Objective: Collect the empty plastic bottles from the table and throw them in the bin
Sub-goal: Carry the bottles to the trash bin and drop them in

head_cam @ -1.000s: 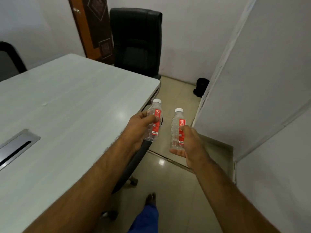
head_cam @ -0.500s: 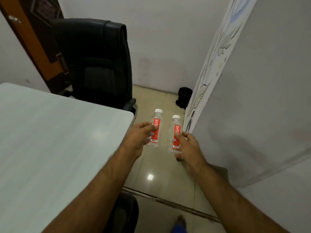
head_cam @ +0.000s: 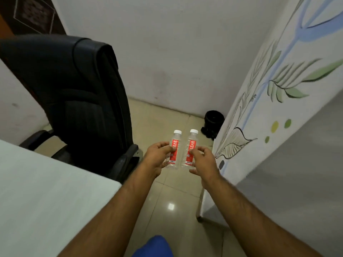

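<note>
one white table (head_cam: 46, 191) fills the lower left, and one black office chair (head_cam: 79, 93) stands at its far end. on the right runs one white wall painted with leaves (head_cam: 278, 101). one small black bin (head_cam: 213, 120) sits on the tiled floor in the far corner, against that wall; what is inside it cannot be told. two clear plastic bottles, both with white caps and red labels, are held upright side by side above the floor, close but apart. the left hand (head_cam: 157, 156) is clamped on the left bottle (head_cam: 174, 150), fingers wrapped round its label. the right hand (head_cam: 203, 162) grips the right bottle (head_cam: 190, 149) the same way.
</note>
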The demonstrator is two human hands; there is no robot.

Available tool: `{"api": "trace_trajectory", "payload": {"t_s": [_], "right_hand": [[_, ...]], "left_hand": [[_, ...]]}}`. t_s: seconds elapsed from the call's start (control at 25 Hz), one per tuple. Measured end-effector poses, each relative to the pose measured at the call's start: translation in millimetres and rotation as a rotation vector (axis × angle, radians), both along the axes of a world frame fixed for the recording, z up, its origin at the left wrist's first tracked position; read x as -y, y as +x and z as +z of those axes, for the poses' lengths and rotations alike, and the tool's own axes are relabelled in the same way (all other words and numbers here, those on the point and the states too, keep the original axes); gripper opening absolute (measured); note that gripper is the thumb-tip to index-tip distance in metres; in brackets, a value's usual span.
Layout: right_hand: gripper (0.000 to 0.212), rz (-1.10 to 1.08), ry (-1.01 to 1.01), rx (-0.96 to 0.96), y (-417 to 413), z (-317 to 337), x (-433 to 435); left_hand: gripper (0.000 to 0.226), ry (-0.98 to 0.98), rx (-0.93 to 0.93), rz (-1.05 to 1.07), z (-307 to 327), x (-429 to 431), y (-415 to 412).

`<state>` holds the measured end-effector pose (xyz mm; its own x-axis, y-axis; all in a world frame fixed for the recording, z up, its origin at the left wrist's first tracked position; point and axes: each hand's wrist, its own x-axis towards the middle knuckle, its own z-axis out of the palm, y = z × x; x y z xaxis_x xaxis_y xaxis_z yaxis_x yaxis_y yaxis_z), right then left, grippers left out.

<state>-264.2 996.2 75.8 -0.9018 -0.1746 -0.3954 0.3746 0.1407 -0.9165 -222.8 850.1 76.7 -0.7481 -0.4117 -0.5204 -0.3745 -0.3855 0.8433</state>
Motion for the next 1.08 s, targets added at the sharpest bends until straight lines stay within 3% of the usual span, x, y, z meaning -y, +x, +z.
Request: {"api": "trace_trajectory", "payload": {"t_s": [0.2,0.44,0.64,0.88,1.08], "right_hand": [[0.036,-0.062,0.002,-0.012,-172.1,-32.5,68.2],[0.035,-0.157,0.109,-0.027,-345.9,-30.9,117.2],[0.029,-0.293,0.098,0.031,-497.9,-69.8,128.0],[0.029,-0.37,0.083,0.165,-688.6,-132.0,118.1],[0.007,-0.435,0.128,0.235,-815.4,-151.0,109.6]], "left_hand": [[0.018,0.02,0.012,-0.091,-41.4,78.5,-190.8],[0.03,0.03,0.078,-0.286,-38.9,135.1,-387.5],[0.041,-0.051,0.146,-0.414,-65.5,146.1,-559.5],[0.027,-0.201,0.21,-0.497,-119.4,130.8,-765.9],[0.027,-0.219,0.29,-0.618,-138.0,117.9,-907.9]]}}
